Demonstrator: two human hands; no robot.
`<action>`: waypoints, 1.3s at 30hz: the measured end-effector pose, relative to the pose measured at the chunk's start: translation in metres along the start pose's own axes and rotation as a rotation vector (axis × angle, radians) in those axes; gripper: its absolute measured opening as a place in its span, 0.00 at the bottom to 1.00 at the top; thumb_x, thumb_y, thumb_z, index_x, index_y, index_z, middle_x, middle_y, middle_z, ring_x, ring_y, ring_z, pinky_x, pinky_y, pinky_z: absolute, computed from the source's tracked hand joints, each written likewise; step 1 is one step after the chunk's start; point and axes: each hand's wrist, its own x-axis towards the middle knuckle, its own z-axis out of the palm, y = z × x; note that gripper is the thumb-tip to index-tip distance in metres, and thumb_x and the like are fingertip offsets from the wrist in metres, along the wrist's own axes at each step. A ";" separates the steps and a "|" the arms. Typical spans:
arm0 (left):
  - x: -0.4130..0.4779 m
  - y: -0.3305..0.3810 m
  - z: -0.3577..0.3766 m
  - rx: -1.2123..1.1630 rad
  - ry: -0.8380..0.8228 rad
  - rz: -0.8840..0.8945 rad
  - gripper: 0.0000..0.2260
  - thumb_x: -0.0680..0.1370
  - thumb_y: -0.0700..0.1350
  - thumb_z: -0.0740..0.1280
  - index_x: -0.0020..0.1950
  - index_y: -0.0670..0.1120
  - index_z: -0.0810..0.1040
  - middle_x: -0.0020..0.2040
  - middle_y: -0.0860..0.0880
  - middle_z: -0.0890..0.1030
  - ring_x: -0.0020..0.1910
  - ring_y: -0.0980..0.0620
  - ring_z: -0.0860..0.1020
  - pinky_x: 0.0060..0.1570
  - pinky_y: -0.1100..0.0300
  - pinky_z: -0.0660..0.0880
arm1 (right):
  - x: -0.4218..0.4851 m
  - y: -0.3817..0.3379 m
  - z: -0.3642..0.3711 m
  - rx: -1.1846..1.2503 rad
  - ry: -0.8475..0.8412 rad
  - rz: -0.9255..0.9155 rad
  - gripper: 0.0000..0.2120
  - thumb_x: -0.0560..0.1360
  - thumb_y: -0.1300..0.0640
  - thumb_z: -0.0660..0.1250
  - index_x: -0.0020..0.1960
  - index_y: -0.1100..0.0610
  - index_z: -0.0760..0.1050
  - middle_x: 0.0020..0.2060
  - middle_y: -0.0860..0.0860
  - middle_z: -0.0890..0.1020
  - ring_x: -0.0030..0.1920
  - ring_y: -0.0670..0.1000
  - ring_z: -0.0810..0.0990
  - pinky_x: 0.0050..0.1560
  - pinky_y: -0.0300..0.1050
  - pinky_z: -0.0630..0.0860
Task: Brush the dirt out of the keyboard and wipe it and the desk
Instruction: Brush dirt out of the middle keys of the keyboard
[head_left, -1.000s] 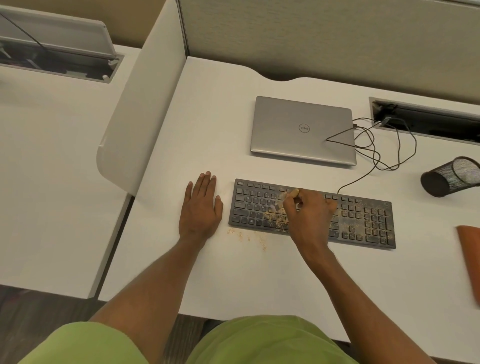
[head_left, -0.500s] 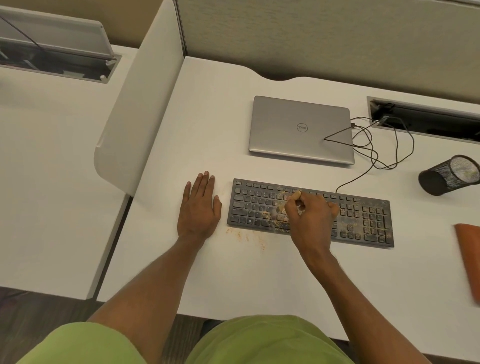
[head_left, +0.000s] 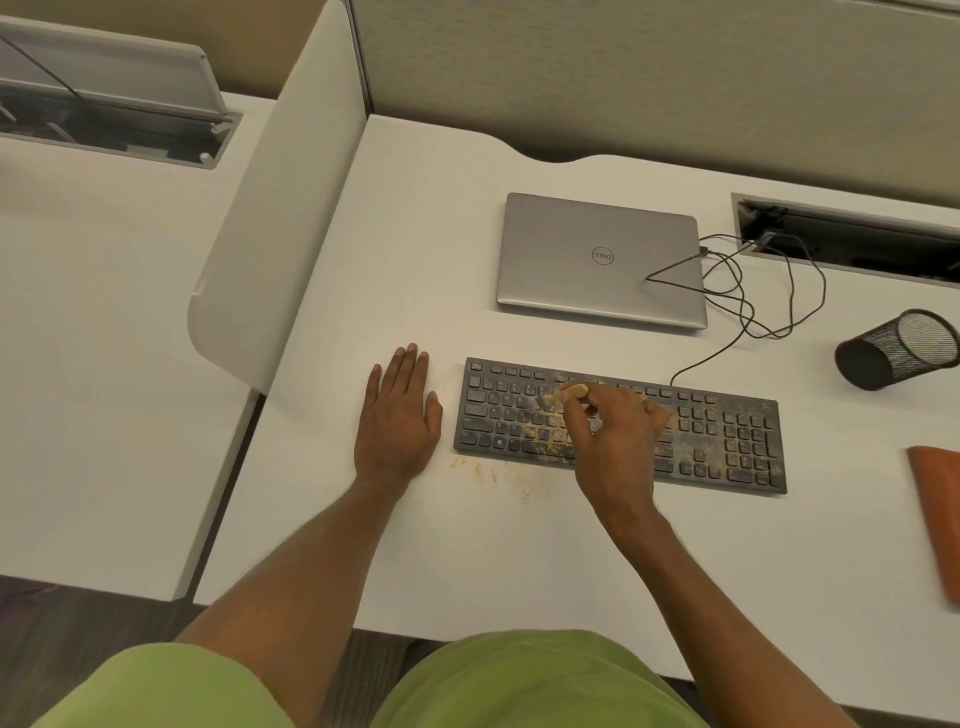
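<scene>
1. Keyboard (head_left: 727, 439): black and full-size, with a number pad at its right end. It lies flat on the white desk (head_left: 415, 249) straight ahead of you, just nearer than the laptop (head_left: 571, 228). Of the white key legends, only Q, W and E near the left end can be read; the rest are too small.
2. Tan, sandy dirt coats its middle keys and speckles the number pad, while the far-left keys look cleaner.
3. Your right hand (head_left: 615, 434) is over the keyboard's middle, fingers curled round a small brush (head_left: 563, 395) with a pale wooden handle. Its bristle end points left, down at the upper letter rows.
4. Your left hand (head_left: 397, 415) lies palm down on the desk just left of the keyboard, not touching it. The fingers are straight and together, holding nothing.
5. A scatter of spilled dirt (head_left: 493, 473) lies on the desk just in front of the keyboard's left half.
6. The laptop is silver and closed, with a round Dell logo on its lid.
7. A thin black cable (head_left: 748, 317) runs from the keyboard's back edge and loops by the laptop's right side towards an open cable hatch (head_left: 857, 234).
8. At the right, a black mesh pen cup (head_left: 893, 351) lies on its side, and an orange cloth (head_left: 935, 514) is cut off by the frame edge.
9. A grey fabric partition (head_left: 623, 78) backs the desk, and a white divider (head_left: 270, 234) separates it from a neighbouring desk (head_left: 104, 364).
</scene>
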 end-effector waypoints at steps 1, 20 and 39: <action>0.000 0.000 0.000 0.004 -0.002 -0.002 0.28 0.85 0.51 0.52 0.85 0.45 0.59 0.85 0.47 0.59 0.85 0.52 0.53 0.84 0.48 0.50 | 0.001 0.001 0.002 -0.012 -0.011 0.000 0.05 0.81 0.50 0.67 0.50 0.45 0.81 0.43 0.43 0.81 0.49 0.47 0.76 0.61 0.48 0.57; 0.000 0.001 -0.003 -0.015 -0.005 -0.005 0.28 0.85 0.51 0.52 0.85 0.45 0.58 0.85 0.48 0.58 0.85 0.52 0.52 0.84 0.49 0.47 | 0.012 -0.011 -0.003 -0.351 -0.236 -0.212 0.08 0.80 0.61 0.69 0.49 0.47 0.80 0.47 0.43 0.83 0.55 0.50 0.73 0.55 0.49 0.54; 0.000 0.001 -0.002 -0.026 0.003 -0.002 0.28 0.85 0.51 0.52 0.85 0.45 0.59 0.85 0.48 0.59 0.85 0.53 0.52 0.84 0.49 0.48 | 0.004 -0.014 -0.006 -0.204 -0.097 -0.055 0.08 0.82 0.56 0.65 0.47 0.48 0.81 0.42 0.43 0.81 0.51 0.48 0.73 0.56 0.49 0.55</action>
